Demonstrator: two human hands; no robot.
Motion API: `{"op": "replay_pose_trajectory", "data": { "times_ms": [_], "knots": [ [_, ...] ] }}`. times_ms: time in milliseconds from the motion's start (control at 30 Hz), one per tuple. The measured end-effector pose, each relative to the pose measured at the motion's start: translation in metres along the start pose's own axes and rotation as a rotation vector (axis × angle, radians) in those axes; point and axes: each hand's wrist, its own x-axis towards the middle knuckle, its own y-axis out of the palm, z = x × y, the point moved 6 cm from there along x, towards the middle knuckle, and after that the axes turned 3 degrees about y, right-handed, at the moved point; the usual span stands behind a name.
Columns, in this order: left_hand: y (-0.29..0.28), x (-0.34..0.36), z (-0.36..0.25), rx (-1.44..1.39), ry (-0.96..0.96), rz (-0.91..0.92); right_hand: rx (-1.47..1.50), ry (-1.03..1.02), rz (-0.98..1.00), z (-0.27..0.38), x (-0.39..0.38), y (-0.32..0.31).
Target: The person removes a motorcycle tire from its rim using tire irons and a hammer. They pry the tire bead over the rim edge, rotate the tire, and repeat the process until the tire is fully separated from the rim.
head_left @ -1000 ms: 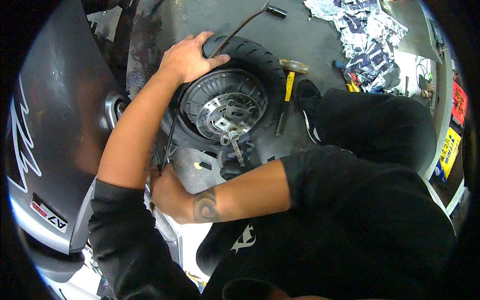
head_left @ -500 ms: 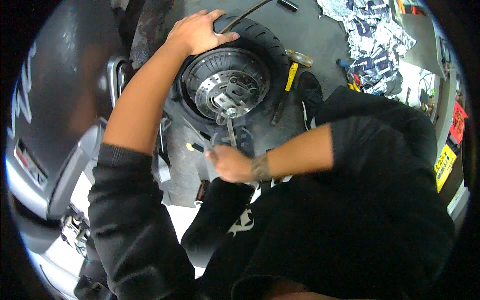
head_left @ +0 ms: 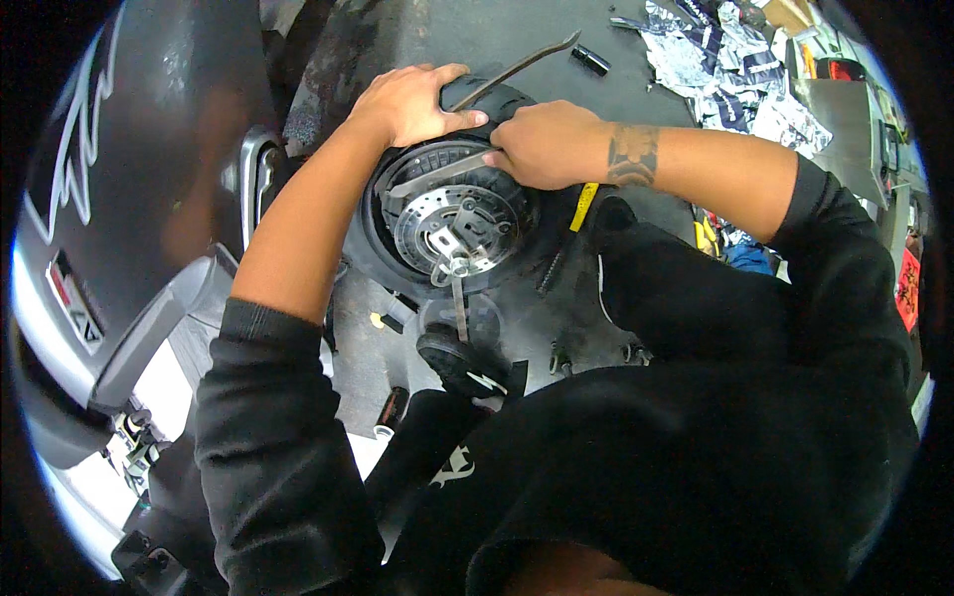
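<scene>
A black tire on a wheel with a silver slotted brake disc lies on the floor before me. My left hand grips the tire's far left part, thumb toward the rim and fingers over the tread. Between thumb and fingers a bent tire lever sticks out to the upper right. In my closed right hand is another tire lever, its flat end at the rim's left edge. A metal bar juts from the hub toward my shoe.
A hammer with a yellow handle lies right of the tire, partly hidden by my arm. Beyond are a black socket and a crumpled patterned cloth. A dark vehicle body stands at left; a small can lies nearer.
My right hand has moved from below the wheel up to its far right side, bringing a tire lever across the rim. My left hand stays on the tire. The view has shifted slightly.
</scene>
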Motion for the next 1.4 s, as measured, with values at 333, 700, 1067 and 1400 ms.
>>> {"op": "replay_pose_trajectory", "data": {
  "times_ms": [333,700,1067,1400],
  "knots": [
    [-0.008,-0.002,-0.002,-0.008,-0.041,-0.033,0.107,-0.112,0.11,0.011,0.039,0.037],
    [-0.009,0.0,-0.006,-0.001,-0.055,-0.024,0.121,-0.179,-0.042,0.031,0.045,0.034],
    [-0.01,0.0,-0.002,-0.023,-0.055,0.069,0.978,0.137,0.946,0.039,0.053,0.016],
    [-0.019,-0.007,-0.004,-0.03,-0.082,0.086,2.268,0.761,0.661,0.136,-0.01,0.077]
  ]
}}
